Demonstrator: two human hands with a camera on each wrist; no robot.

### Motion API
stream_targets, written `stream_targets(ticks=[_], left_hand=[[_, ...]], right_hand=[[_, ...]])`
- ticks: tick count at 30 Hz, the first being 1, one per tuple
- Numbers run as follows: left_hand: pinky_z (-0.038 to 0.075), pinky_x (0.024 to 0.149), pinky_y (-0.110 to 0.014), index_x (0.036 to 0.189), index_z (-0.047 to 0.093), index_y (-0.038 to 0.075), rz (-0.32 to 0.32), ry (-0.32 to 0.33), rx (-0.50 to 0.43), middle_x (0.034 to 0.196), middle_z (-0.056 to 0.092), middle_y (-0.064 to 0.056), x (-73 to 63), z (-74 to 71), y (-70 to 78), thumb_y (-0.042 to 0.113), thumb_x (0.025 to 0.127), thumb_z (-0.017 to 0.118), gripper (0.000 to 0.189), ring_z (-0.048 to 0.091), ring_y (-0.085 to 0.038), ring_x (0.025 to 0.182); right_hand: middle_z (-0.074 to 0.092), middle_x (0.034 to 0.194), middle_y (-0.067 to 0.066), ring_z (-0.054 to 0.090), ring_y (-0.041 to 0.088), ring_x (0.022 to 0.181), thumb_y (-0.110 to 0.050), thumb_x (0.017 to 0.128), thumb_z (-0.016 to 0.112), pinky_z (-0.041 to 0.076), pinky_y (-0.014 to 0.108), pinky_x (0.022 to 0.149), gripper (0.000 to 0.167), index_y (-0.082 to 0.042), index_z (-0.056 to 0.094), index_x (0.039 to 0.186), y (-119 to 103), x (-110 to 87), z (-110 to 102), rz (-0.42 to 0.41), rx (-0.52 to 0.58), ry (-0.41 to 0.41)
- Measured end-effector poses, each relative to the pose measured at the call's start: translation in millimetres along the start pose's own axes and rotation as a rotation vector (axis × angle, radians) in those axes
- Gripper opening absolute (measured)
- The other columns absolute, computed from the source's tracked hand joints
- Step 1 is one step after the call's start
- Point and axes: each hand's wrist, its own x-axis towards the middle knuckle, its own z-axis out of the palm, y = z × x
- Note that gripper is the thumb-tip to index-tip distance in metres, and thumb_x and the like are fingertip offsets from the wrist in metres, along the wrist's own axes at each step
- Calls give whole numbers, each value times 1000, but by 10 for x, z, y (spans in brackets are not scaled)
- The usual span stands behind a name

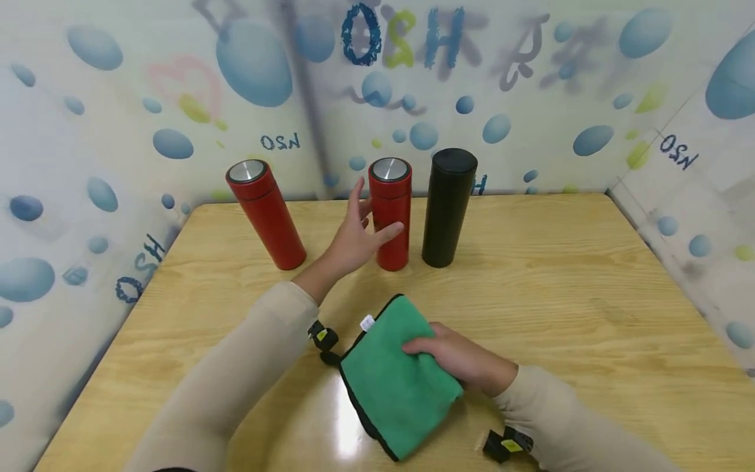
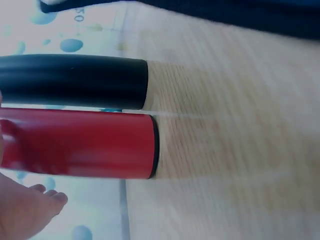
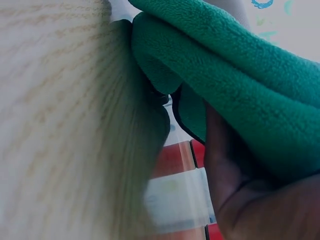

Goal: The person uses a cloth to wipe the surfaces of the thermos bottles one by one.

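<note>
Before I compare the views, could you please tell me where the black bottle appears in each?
Head: the black bottle stands above and right of centre, beside the middle red bottle.
Left wrist: upper left, sideways, cut off by the left edge.
Right wrist: not visible.
Shared landmark: the wooden table, in all three.

Black-edged green cloth (image 1: 392,387), red bottle (image 1: 394,252)

"Where can you get your left hand (image 1: 360,236) through?"

"You have a wide gap between the left red flask (image 1: 267,215) and the middle red flask (image 1: 392,219), but only a slim one beside the black flask (image 1: 448,210)."

"And your right side?"

"Broad tabletop (image 1: 590,275); the green cloth (image 1: 395,380) blocks you nearer, the wall (image 1: 525,111) behind."
</note>
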Motion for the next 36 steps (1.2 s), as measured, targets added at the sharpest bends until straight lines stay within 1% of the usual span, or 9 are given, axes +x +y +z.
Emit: stream_targets(ticks=[4, 7, 10, 13, 16, 20, 28, 31, 36], left_hand=[[36, 119, -38, 154, 28, 22, 133, 166, -59, 148, 50, -7, -336, -161, 70, 32, 98, 64, 68, 46, -23, 140], [42, 114, -33, 139, 47, 8, 397, 310, -34, 131, 60, -13, -621, -272, 124, 14, 99, 61, 44, 57, -26, 127], [45, 112, -38, 124, 55, -2, 710, 455, 116, 123, 63, -19, -816, -411, 197, 8, 93, 63, 34, 59, -30, 122], [41, 114, -44, 123, 54, -4, 868, 630, 281, 128, 59, -21, -899, -594, 268, 15, 88, 67, 43, 51, -32, 130], [28, 122, -41, 137, 44, -2, 780, 772, 361, 145, 46, -17, -911, -775, 313, 26, 87, 70, 63, 34, -25, 145], [10, 125, -31, 155, 18, 2, 508, 844, 293, 163, 20, -6, -928, -950, 333, 29, 87, 74, 92, 12, -9, 152], [9, 127, -43, 160, -8, 32, 73, 751, 61, 166, -4, 15, -838, -1098, 148, 35, 85, 78, 114, -2, -7, 154], [13, 127, -48, 157, -11, 40, -9, 720, 37, 166, -5, 16, -761, -1158, 39, 37, 85, 78, 114, -2, -9, 155], [20, 125, -49, 156, -10, 44, -36, 689, -13, 167, 3, 12, -629, -1188, -44, 36, 86, 78, 113, 3, -7, 154]], right_hand=[[67, 106, 2, 67, 12, 93, -21, 99, 53, 57, 29, 81, 42, 3, 47, 133, 2, 13, -2, 2, 10, -17], [67, 107, 2, 67, 13, 95, -20, 100, 52, 57, 30, 82, 41, 4, 47, 133, 18, 29, 7, -2, 13, -37], [67, 108, 2, 67, 13, 96, -20, 100, 51, 57, 30, 83, 41, 4, 46, 134, 32, 30, 19, -14, 8, -36], [67, 108, 2, 67, 13, 96, -20, 100, 52, 57, 30, 84, 43, 5, 46, 134, 33, 28, 37, -26, -2, -27], [67, 108, 1, 67, 13, 96, -21, 100, 51, 57, 30, 84, 43, 5, 46, 134, 28, 20, 51, -38, -18, -17], [67, 107, 1, 68, 13, 94, -21, 101, 51, 57, 30, 83, 42, 4, 47, 134, 27, 17, 71, -46, -32, -15], [67, 108, 1, 67, 13, 96, -21, 101, 51, 57, 30, 84, 42, 4, 47, 134, 36, 12, 49, -50, -35, -1], [66, 108, 1, 67, 13, 96, -22, 101, 51, 57, 30, 85, 41, 4, 47, 133, 22, 9, 51, -52, -29, 23], [65, 108, 2, 66, 13, 96, -24, 102, 50, 56, 30, 85, 41, 2, 46, 133, 2, 12, 43, -67, -18, 66]])
